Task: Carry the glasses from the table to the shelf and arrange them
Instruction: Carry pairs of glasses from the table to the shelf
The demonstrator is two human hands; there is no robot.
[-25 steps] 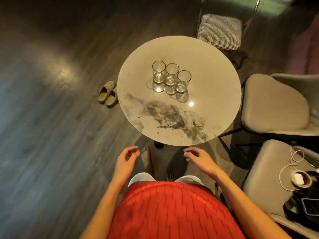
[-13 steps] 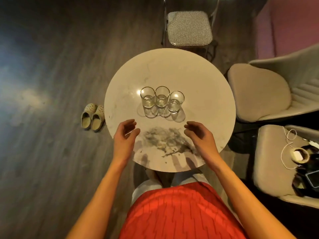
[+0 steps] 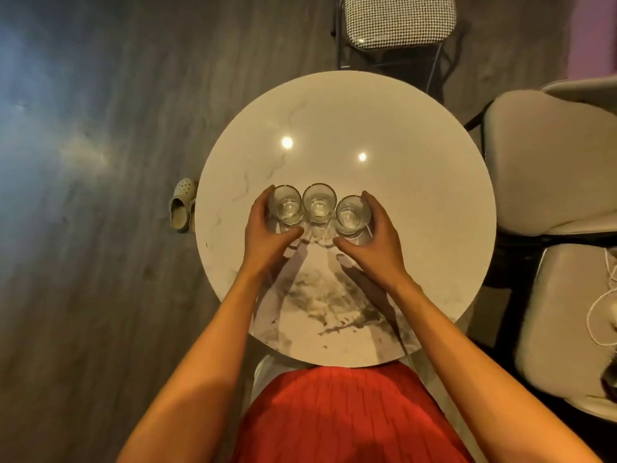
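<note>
1. Head camera looks straight down on a round marble table (image 3: 417, 228), and I'll use that table as the landmark for everything below

2. Three clear glasses sit upright in a tight row roughly at the table's centre, a bit toward the person's side of it: left glass (image 3: 286, 205), middle glass (image 3: 319, 202), right glass (image 3: 351, 215). Neighbours look like they're touching or as good as touching, all three empty as far as I can tell

3. Left hand (image 3: 267, 235) is cupped round the outer side of the left glass, fingers curled over the far side and thumb reaching in under the near side. Right hand (image 3: 374, 235) mirrors that on the right glass. Fingers are curved around the glass walls but I honestly can't tell if they're squeezing yet or just resting, nothing is lifted off the table

4. So my read: this is the very first step, the pickup. No glass has left the table and the shelf isn't in view at all

5. Next move, I reckon, needs both hands pressing inward evenly so the middle glass gets pinched between the outer two, then a straight lift. Uneven squeeze and the middle one slips out or the row buckles. Smooth glass on glass, not much friction to count on

6. Off the table's left edge there's a pair of clogs (image 3: 182, 208) on the floor, and chairs crowd its far and right sides, so watch your feet when turning away
</note>
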